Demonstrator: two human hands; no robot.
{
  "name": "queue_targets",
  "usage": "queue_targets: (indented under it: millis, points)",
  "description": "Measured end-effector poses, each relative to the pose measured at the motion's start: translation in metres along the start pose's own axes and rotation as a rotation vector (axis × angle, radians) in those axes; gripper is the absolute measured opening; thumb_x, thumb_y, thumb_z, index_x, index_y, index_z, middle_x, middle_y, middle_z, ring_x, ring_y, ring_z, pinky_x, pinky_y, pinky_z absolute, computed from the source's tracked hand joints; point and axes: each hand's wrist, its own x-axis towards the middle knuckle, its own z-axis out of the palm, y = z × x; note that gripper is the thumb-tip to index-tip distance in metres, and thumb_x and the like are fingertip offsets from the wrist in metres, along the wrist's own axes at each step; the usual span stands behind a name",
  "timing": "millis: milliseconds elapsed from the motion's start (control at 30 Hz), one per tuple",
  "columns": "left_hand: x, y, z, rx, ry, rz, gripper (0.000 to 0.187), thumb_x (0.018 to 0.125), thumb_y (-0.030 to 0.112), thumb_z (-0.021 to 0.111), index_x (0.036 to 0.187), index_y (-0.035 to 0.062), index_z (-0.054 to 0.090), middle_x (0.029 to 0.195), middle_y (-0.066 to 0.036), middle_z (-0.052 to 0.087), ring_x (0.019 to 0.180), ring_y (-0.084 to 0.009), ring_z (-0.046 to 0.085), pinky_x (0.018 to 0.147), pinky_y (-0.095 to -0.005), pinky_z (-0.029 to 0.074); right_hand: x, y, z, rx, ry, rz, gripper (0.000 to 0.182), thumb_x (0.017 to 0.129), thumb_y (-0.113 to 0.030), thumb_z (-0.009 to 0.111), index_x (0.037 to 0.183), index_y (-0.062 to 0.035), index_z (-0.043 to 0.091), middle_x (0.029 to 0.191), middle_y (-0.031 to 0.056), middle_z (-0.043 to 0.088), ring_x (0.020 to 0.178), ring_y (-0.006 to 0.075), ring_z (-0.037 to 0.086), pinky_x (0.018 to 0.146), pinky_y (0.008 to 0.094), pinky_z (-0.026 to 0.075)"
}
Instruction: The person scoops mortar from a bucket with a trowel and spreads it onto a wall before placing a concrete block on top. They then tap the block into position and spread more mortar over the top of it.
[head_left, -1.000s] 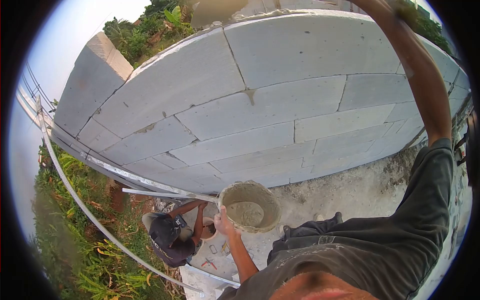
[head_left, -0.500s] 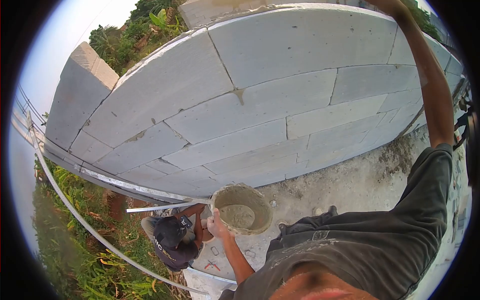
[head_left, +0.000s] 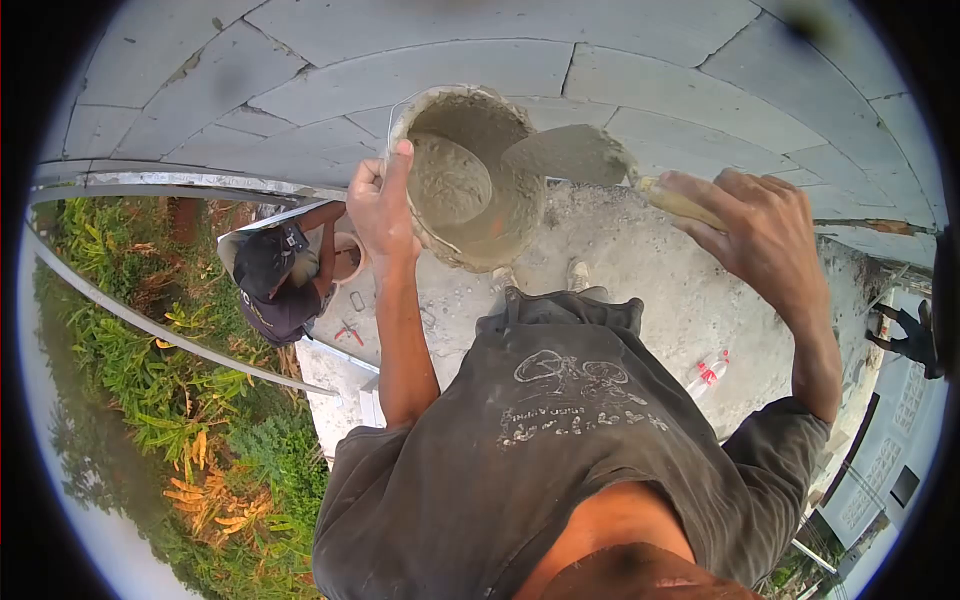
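Note:
My left hand point(head_left: 386, 205) grips the rim of a bucket point(head_left: 530, 215), its thumb over the edge. Wet grey mortar point(head_left: 450, 180) lies inside, and the bucket's walls are caked with it. In my right hand point(head_left: 755, 235) is the wooden handle of a trowel point(head_left: 575, 155). The trowel's mortar-smeared blade reaches over the bucket's right rim, with its tip above the opening. Behind both stands a wall of pale blocks point(head_left: 420, 78).
A person in a dark cap point(head_left: 268, 265) crouches at the left beside another bucket point(head_left: 347, 258). Red-handled pliers point(head_left: 349, 332) and a plastic bottle point(head_left: 708, 373) lie on the concrete floor point(head_left: 640, 260). A metal rail point(head_left: 170, 325) borders the drop to greenery. Another person point(head_left: 910, 335) is far right.
The view has tilted down toward the bucket. My right hand has come down from the wall's top and now shows the trowel at the bucket. My left hand stays on the rim.

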Motion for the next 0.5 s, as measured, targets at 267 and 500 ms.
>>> queue_targets:
  millis: [267, 500]
  points:
    - [-0.034, 0.004, 0.105, 0.001, -0.073, 0.274, 0.040, 0.089, 0.025, 0.080, 0.068, 0.0123, 0.049, 0.064, 0.009, 0.044, 0.058, -0.0016, 0.035, 0.053, -0.0206, 0.026, -0.013, 0.009, 0.096, 0.199, -0.334, 0.307, 0.044, 0.094, -0.041, 0.066, 0.132, -0.0185, 0.064, 0.094, 0.0140, 0.071, 0.075, 0.0315, 0.070, 0.064, 0.0424, 0.054]
    - [-0.070, 0.009, 0.146, 0.029, -0.098, 0.211, 0.038, 0.090, 0.025, 0.078, 0.070, 0.0110, 0.050, 0.066, 0.005, 0.050, 0.059, -0.0035, 0.041, 0.053, -0.0208, 0.032, -0.081, 0.078, 0.177, 1.191, -0.191, 0.343, 0.046, 0.093, -0.031, 0.072, 0.130, -0.0043, 0.064, 0.102, 0.0099, 0.071, 0.079, 0.0183, 0.066, 0.065, 0.0320, 0.052]
